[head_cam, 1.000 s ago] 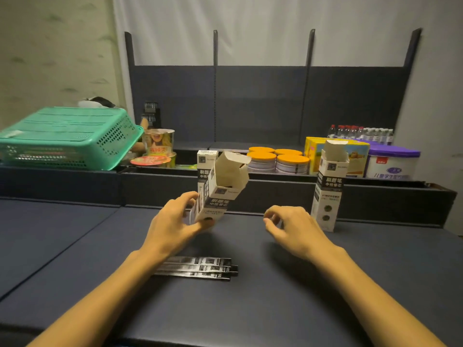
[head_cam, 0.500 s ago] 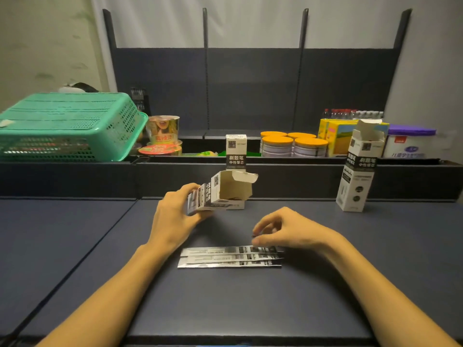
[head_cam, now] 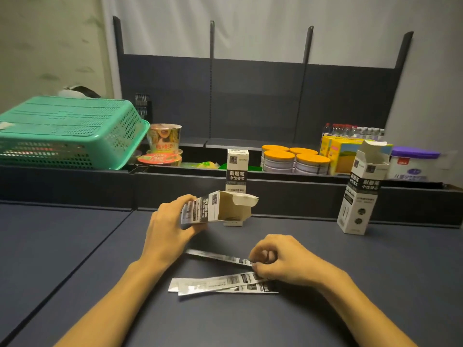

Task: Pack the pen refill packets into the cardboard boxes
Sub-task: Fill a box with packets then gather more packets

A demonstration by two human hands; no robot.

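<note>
Green basket (head_cam: 75, 131), noodle cups (head_cam: 164, 144), orange-lidded tins (head_cam: 295, 159) behind.

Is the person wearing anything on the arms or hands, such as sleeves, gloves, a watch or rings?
No. Both forearms are bare as far as the picture shows; no sleeve reaches into view. The left hand and right hand have no gloves, and no watch, bracelet or ring is visible on them.

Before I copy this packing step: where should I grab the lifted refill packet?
Pinch the lifted packet at its right end, from above, as the right hand does. It is long, flat and thin, and that grip leaves its left end free, toward the box mouth.
</note>
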